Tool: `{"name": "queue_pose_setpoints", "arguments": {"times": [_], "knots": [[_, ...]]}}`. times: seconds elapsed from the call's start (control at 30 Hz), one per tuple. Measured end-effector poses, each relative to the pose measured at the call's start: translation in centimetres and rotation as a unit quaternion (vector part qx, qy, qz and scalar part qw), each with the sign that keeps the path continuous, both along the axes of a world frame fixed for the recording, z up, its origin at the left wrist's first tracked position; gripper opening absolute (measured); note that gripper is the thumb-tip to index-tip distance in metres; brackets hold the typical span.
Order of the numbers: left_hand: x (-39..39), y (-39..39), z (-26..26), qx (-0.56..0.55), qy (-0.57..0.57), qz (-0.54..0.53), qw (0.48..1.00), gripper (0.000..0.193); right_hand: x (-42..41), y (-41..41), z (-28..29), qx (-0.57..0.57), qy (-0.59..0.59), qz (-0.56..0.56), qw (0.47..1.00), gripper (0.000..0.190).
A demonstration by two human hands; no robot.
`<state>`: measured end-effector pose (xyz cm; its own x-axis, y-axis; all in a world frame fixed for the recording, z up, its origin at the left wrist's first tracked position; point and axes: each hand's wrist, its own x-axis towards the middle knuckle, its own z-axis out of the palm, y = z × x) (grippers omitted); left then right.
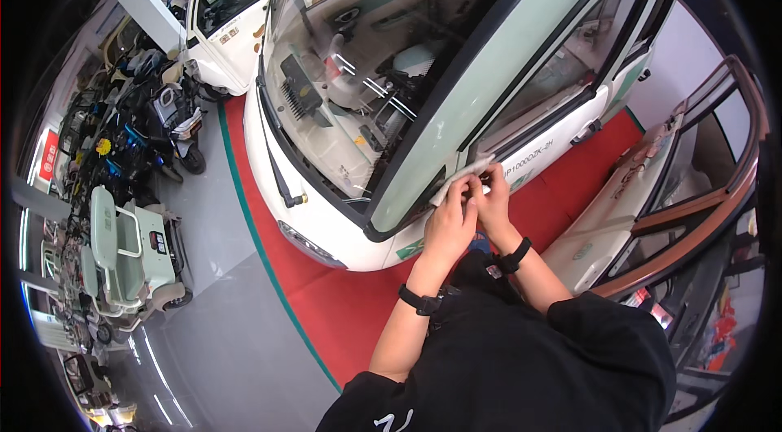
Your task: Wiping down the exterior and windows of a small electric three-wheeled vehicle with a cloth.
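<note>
A pale folded cloth (467, 177) lies against the front corner of a white and green small car, beside the small front side window (427, 197). My left hand (449, 215) grips the cloth's lower part, fingers bent over it. Close by, my right hand (493, 197) has its fingers curled at the cloth's upper end, and the fingertips of both hands meet. A small white bit (486, 189) shows by the right fingers; whether it belongs to the cloth is unclear. The green windscreen pillar (446, 133) rises just beyond my hands.
A brown and white vehicle (602, 218) stands close on my right. Red carpet (342, 304) with a green edge lies underfoot. To the left are a pale green three-wheeler (137, 249) and several parked scooters (177, 114). Another white vehicle (229, 53) has its door open.
</note>
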<state>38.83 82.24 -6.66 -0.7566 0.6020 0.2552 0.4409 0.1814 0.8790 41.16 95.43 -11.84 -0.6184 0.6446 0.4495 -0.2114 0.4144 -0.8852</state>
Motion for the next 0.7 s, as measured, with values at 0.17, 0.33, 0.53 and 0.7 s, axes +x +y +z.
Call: {"name": "queue_pose_setpoints", "arguments": {"times": [0.17,0.33,0.53,0.7], "knots": [[0.2,0.6,-0.5,-0.013,-0.053,-0.006,0.998,0.040,0.8,0.4,-0.1,-0.028,-0.072,0.010,0.997,0.013],[0.5,1.8,4.5,0.084,0.065,0.066,0.992,0.040,-0.3,0.6,6.2,-0.055,0.036,0.021,0.998,0.014],[0.8,3.0,4.8,0.050,0.056,0.098,0.992,0.037,-0.4,0.8,6.6,-0.089,0.025,0.047,0.995,0.015],[1.0,2.9,-0.7,-0.076,0.018,0.079,0.994,0.030,1.0,1.2,0.5,-0.037,-0.059,0.037,0.997,0.014]]}}
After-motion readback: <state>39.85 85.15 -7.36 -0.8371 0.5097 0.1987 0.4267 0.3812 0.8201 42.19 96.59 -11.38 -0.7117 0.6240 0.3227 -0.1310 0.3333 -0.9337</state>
